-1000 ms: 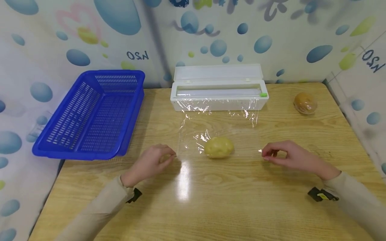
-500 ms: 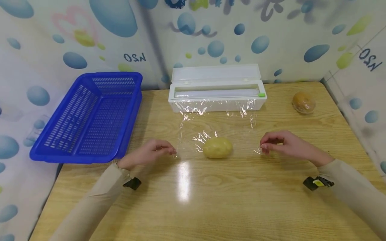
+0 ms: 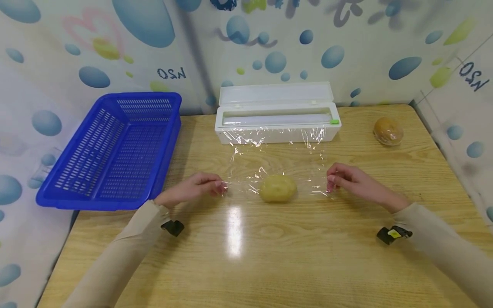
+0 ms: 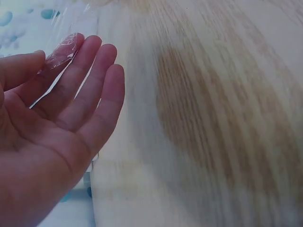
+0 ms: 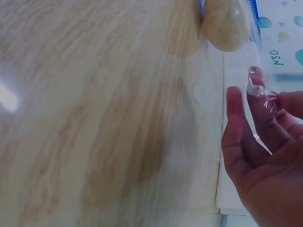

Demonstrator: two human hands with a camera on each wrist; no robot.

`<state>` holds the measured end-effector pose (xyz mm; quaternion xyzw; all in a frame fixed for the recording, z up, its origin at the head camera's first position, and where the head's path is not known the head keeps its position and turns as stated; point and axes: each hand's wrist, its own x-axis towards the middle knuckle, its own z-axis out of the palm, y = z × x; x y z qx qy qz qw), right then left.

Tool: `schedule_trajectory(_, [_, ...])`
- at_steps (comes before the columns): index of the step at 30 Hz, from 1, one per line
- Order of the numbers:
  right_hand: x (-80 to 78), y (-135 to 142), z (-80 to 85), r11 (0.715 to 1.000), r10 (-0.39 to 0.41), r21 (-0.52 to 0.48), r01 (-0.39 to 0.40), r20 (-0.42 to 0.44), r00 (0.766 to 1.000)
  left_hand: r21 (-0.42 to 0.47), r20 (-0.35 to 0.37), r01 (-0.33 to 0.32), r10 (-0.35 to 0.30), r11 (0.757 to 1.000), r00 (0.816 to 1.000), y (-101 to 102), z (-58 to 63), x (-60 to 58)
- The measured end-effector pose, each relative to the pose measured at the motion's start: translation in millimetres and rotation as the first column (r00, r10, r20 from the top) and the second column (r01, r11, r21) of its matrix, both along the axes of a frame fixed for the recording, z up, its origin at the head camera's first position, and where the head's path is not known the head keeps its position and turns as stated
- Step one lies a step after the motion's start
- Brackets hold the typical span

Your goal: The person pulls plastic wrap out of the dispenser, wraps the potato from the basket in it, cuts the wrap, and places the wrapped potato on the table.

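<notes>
A sheet of clear cling film [image 3: 246, 164] runs from the white dispenser box [image 3: 277, 134] toward me. My left hand [image 3: 194, 188] pinches its near left corner between thumb and forefinger, the other fingers fairly straight in the left wrist view. At the near right corner my right hand [image 3: 356, 184] pinches the film, which wraps over a fingertip in the right wrist view. Between the hands a peeled-looking yellow potato [image 3: 278, 188] lies on the table, with the film's near edge overlapping it in the head view.
The dispenser's lid [image 3: 275, 93] stands up, showing the film roll [image 3: 277, 119] and a green slider [image 3: 334, 122]. A blue perforated basket [image 3: 167, 171] sits at the left. A round brown film-wrapped item [image 3: 387, 131] lies at the back right of the wooden table [image 3: 269, 265].
Both hands have lifted a little and moved away from me with the film's corners. The right hand has also shifted slightly left, and the film's near edge now crosses over the potato.
</notes>
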<state>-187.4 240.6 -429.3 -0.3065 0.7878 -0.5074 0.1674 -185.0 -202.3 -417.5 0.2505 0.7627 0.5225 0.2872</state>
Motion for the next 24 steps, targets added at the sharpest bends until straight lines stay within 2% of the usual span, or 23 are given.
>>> schedule_trajectory(3, [0.6, -2, -4.3, 1.0, -0.016, -0.006, 0.016, -0.026, 1.0, -0.007, 0.021, -0.021, 0.021, 1.0, 1.0, 0, -0.8, -0.4])
schedule_trajectory(6, [1.8, -5, -7.8, 0.999, -0.04, -0.015, 0.04, -0.017, 0.999, -0.001, 0.026, -0.04, 0.04, 0.999, 0.999, 2, -3.3, -0.8])
schedule_trajectory(10, [4.2, -8, -10.2, 0.998, -0.054, -0.036, 0.059, 0.105, 0.993, 0.027, 0.041, -0.063, 0.062, 0.998, 0.997, 5, -8.1, -1.9])
schedule_trajectory(14, [5.1, -11, -11.4, 0.996, -0.083, 0.004, 0.084, 0.195, 0.977, -0.009, 0.011, -0.1, 0.1, 0.995, 0.995, 9, -11.0, -1.4])
schedule_trajectory(18, [5.2, -14, -12.9, 0.991, -0.127, 0.065, 0.117, 0.187, 0.974, -0.089, -0.041, -0.158, 0.155, 0.983, 0.987, 15, -12.6, -0.3])
schedule_trajectory(24, [6.3, -19, -12.4, 0.971, -0.19, 0.168, 0.171, 0.103, 0.976, -0.161, -0.094, -0.27, 0.258, 0.949, 0.962, 24, -12.5, 3.0])
